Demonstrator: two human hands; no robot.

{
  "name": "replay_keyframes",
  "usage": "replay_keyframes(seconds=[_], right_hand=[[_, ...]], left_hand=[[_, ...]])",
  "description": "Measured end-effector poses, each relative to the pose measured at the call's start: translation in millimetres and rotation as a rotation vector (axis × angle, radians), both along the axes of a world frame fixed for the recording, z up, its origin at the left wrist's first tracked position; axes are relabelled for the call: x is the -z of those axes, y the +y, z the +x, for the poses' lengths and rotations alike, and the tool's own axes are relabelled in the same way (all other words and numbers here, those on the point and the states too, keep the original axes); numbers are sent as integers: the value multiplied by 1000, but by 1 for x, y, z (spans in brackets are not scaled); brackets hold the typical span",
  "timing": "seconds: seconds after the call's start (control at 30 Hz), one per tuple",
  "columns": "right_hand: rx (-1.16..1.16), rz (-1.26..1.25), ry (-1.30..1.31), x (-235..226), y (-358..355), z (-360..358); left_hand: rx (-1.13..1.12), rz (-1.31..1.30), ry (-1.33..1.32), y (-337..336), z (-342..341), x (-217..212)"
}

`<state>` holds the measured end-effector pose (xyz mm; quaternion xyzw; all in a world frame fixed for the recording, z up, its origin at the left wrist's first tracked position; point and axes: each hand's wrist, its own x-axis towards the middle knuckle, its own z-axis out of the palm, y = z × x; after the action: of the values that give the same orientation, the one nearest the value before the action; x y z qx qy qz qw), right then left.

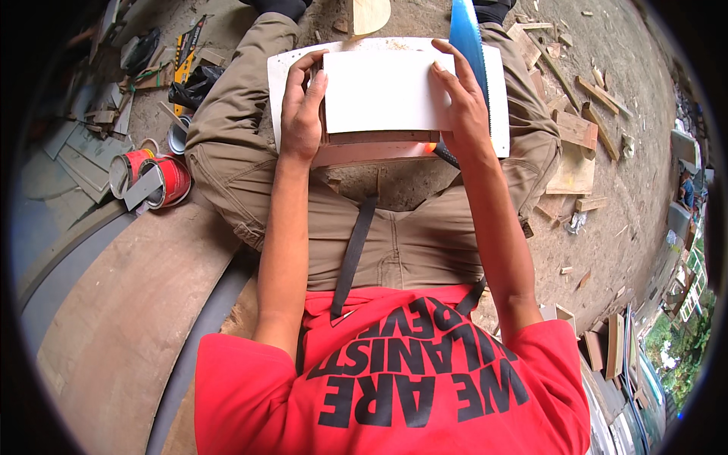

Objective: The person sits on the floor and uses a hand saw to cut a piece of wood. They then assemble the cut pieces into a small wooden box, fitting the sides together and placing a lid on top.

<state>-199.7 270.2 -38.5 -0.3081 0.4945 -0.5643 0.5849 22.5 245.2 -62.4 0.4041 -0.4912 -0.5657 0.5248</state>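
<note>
A white rectangular board [385, 91] lies level between my hands, with a dark brown wooden edge [379, 138] showing along its near side. My left hand [305, 110] grips its left end, thumb along the side and fingers bent over the far corner. At the opposite end my right hand [465, 98] holds it, fingertips on the top face and far corner. Beneath is a larger white panel [497, 98] between my legs. A handsaw with a blue blade [467, 42] lies on that panel at the right; its black and orange handle is partly hidden by my right wrist.
A pale wooden piece with a rounded end [369, 17] stands just beyond the panel. Red cans [168, 182], a yellow-and-black tool [184, 57] and a black plastic bag [196, 85] are at the left. Wood offcuts [574, 130] litter the ground at the right.
</note>
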Motion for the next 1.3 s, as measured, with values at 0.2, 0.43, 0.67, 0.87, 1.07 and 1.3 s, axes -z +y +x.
replay_keyframes(seconds=[0.2, 0.43, 0.67, 0.87, 1.07, 1.3], right_hand=[[24, 8, -5, -3, 0, 3], [27, 32, 132, -7, 0, 2], [15, 19, 128, -4, 0, 1], [5, 22, 113, -4, 1, 0], [31, 49, 14, -6, 1, 2], [44, 55, -17, -6, 2, 4]], left_hand=[[-14, 55, 55, 1, -4, -5], [7, 43, 32, 0, 0, 2], [-11, -1, -15, 0, -1, 3], [-27, -8, -42, 2, -1, 3], [-33, 3, -33, 2, -1, 4], [-38, 10, -23, 2, -1, 6]])
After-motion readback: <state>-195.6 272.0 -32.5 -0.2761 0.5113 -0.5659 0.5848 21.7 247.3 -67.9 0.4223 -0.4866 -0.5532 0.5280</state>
